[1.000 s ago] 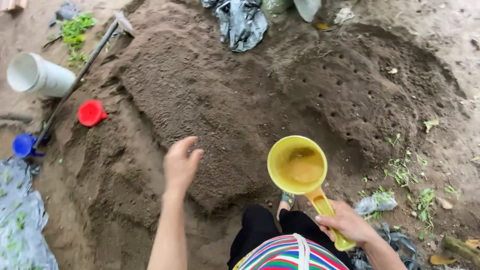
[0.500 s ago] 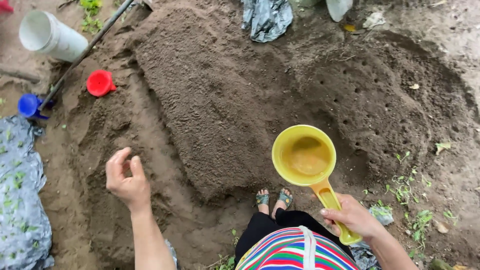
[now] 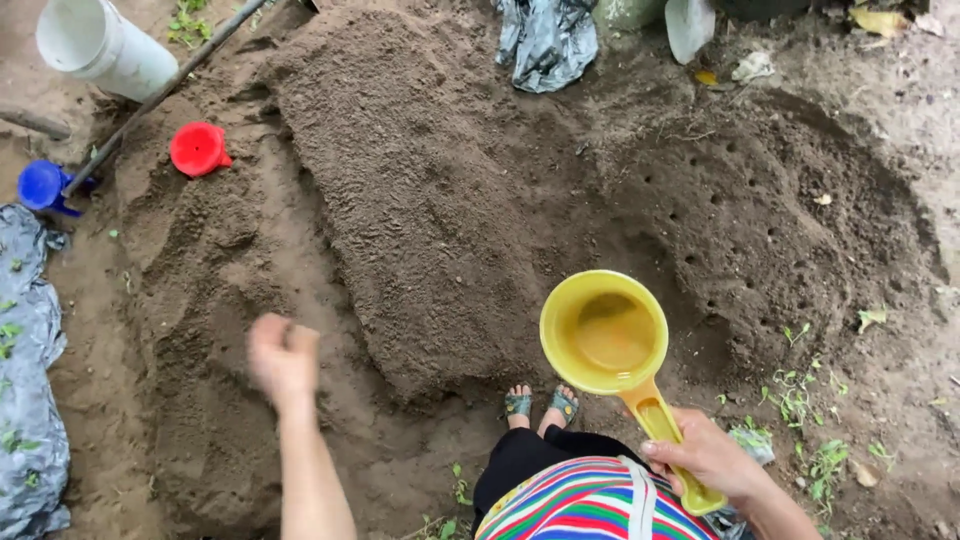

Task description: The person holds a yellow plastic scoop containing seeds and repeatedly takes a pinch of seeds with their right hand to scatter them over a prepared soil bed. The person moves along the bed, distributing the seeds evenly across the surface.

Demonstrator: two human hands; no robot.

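Yellow plastic marks the scoop, a round bowl on a short handle, held by the right hand with its grip wrapped round the handle's end. The bowl sits level, probably to keep in the small pale layer at its bottom, which may be seed or grain; I cannot tell which. It hangs over the near edge of the mound, a long raised bed of dark, fine soil, just above the person's two feet.

Left of the scoop, the left hand is blurred over the lower, paler soil beside the mound; its fingers look curled in, but whether they hold anything I cannot tell.

Right of the mound lies a second bed dotted with small holes. At the mound's far left sit a red funnel, a blue funnel, a white bucket on its side and a long pole.
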